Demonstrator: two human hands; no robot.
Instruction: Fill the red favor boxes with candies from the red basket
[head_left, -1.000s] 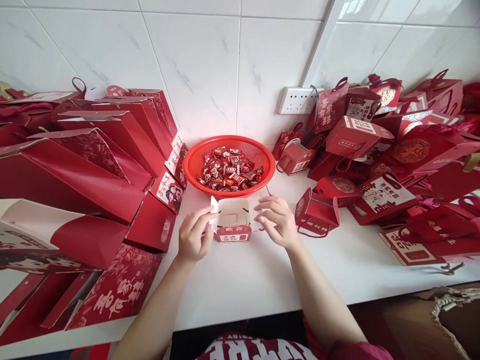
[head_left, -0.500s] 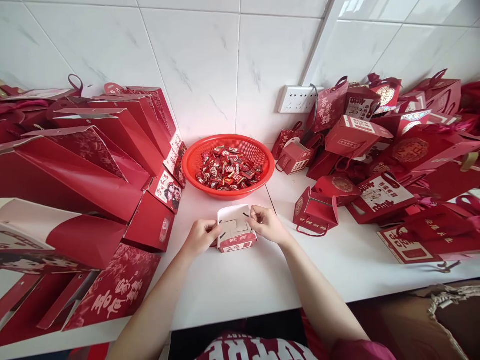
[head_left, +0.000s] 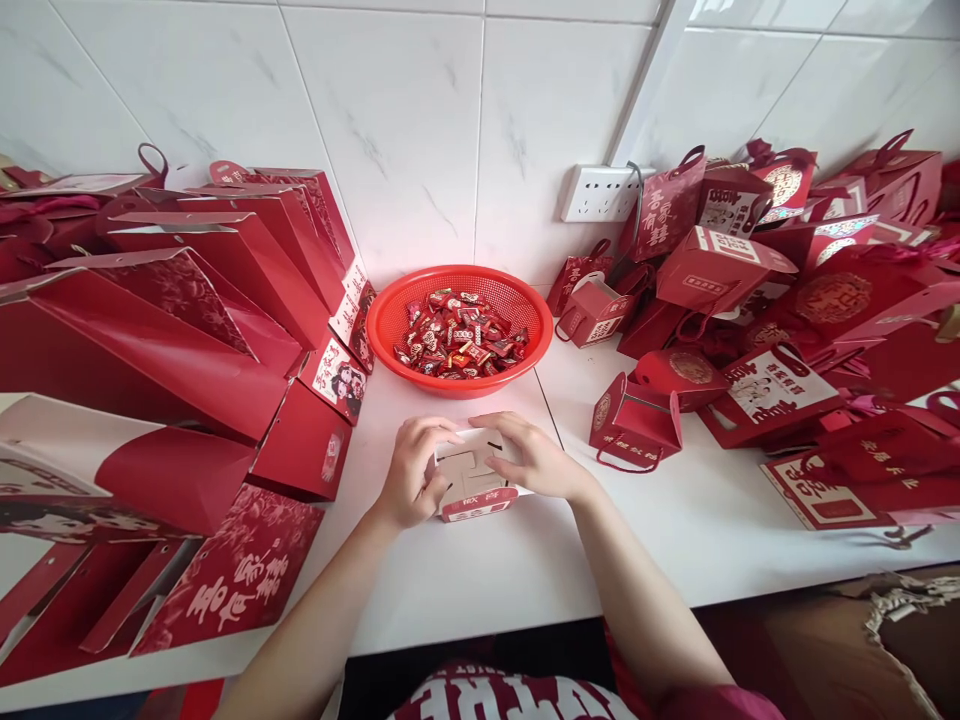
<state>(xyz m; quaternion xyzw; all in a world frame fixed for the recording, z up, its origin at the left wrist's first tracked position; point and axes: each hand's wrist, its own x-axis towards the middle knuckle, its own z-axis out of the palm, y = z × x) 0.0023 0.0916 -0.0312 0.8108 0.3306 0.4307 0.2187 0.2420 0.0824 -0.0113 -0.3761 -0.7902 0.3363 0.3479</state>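
Observation:
Between my hands, on the white tabletop, sits a small red and white gift box [head_left: 478,492]. Its top lies open, showing the pale inside with cut slots in the bottom. My left hand [head_left: 418,472] is curled around the box's left side, thumb near the front left corner and fingers over the back edge. On the other side my right hand [head_left: 534,460] rests along the back right wall, fingers stretched and spread, the thumb over the inside. Just beyond the box stands a red plastic basket [head_left: 384,362] holding many wrapped candies [head_left: 461,335].
Tall open red boxes [head_left: 172,340] crowd the left side. Folded red gift boxes with handles [head_left: 750,300] pile up on the right, one small handled box [head_left: 636,425] nearest to me. A power socket [head_left: 600,194] is on the tiled wall. A torn cardboard carton [head_left: 832,640] stands below the table edge.
Both hands have gone from pinching the box's side edges to wrapping around its sides and back. The fingers of my right hand have opened out. The box stays in about the same place.

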